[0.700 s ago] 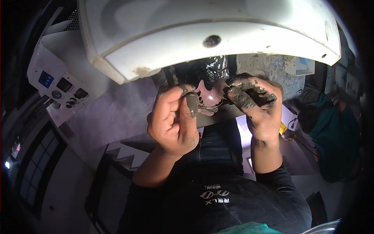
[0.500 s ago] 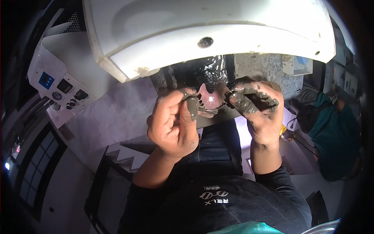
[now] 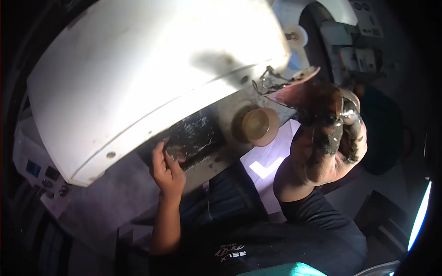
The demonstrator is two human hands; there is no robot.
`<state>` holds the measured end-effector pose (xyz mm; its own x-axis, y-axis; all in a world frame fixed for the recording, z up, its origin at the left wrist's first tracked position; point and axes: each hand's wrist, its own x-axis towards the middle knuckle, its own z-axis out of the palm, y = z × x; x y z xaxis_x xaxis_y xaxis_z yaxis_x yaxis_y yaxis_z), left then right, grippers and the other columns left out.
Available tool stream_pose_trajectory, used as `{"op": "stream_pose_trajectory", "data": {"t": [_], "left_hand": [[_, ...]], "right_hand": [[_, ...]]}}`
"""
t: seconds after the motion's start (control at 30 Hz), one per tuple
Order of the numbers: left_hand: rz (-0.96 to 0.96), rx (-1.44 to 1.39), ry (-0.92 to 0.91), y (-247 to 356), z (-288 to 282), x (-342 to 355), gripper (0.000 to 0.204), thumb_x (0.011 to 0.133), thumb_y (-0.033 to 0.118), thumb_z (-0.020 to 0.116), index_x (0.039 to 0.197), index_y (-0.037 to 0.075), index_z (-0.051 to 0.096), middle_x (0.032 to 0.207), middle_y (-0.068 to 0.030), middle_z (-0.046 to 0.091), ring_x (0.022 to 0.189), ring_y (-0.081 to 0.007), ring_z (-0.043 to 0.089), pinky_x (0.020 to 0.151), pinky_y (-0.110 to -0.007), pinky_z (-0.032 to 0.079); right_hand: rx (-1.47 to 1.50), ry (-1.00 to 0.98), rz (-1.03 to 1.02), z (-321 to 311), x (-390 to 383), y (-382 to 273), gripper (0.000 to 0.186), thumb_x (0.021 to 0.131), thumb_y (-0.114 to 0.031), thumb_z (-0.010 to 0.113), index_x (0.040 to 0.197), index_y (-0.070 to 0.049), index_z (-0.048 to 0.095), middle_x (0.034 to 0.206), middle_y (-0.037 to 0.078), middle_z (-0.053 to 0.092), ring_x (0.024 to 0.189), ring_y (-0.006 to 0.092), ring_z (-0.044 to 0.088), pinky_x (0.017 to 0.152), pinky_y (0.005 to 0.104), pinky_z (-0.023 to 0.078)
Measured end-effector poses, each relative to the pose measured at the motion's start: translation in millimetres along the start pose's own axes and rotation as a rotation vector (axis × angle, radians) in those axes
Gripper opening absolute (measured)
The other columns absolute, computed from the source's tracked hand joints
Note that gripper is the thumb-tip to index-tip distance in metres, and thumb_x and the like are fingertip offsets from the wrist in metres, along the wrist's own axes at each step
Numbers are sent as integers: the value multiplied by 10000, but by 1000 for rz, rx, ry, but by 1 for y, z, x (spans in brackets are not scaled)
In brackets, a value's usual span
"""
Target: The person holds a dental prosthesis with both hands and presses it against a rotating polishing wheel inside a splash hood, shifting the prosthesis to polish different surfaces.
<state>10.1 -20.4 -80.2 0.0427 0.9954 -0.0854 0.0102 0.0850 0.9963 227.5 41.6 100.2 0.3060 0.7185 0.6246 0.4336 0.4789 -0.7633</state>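
- A workshop, and a messy one (dental lab seems likely, given the thin pink plate (image 3: 299, 94) with bent wire in the right hand (image 3: 332, 147)).
- A big white machine hood (image 3: 152, 87) arches over a grey worktop (image 3: 217, 159).
- Wet black muck (image 3: 195, 133) lies on the worktop under the hood, and grey paste (image 3: 329, 135) smears the right hand.
- A tan bowl (image 3: 258, 127) stands by the worktop's near edge, toward its right end.
- A pale round wheel (image 3: 298, 36) shows just beside the hood's right end.
- A control panel (image 3: 42, 175) with knobs sits past the worktop's left end.
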Motion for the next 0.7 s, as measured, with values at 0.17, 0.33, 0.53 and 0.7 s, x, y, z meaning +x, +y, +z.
{"op": "stream_pose_trajectory", "data": {"t": [0.17, 0.33, 0.53, 0.7], "left_hand": [[98, 420, -13, -23, 4, -5, 228, 851, -36, 452, 1070, -90, 485, 806, -145, 617, 634, -155, 606, 561, -256, 480], [241, 429, 24, -16, 8, -2, 193, 817, -10, 500, 990, -90, 528, 846, -214, 615, 716, -322, 639, 620, -332, 508], [300, 464, 22, -17, 7, -2, 178, 816, 8, 503, 968, -82, 529, 846, -210, 616, 715, -324, 641, 609, -338, 511], [266, 459, 31, -11, 12, -2, 169, 812, -15, 492, 955, -99, 527, 828, -205, 595, 696, -325, 624, 610, -338, 495]], "right_hand": [[-49, -73, -130, -6, 24, -8, 263, 645, -9, 723, 870, 56, 602, 819, 160, 627, 797, 242, 589, 739, 324, 459], [168, 121, -52, 16, 35, -13, 270, 660, -16, 715, 891, 62, 598, 821, 154, 627, 805, 238, 587, 751, 321, 455], [302, 169, 51, 24, 36, -12, 275, 702, -32, 677, 935, 82, 584, 849, 152, 623, 810, 222, 581, 783, 309, 440], [263, 205, 136, 17, 37, -14, 285, 693, -11, 658, 947, 91, 578, 874, 163, 618, 808, 205, 582, 786, 295, 437]]}}
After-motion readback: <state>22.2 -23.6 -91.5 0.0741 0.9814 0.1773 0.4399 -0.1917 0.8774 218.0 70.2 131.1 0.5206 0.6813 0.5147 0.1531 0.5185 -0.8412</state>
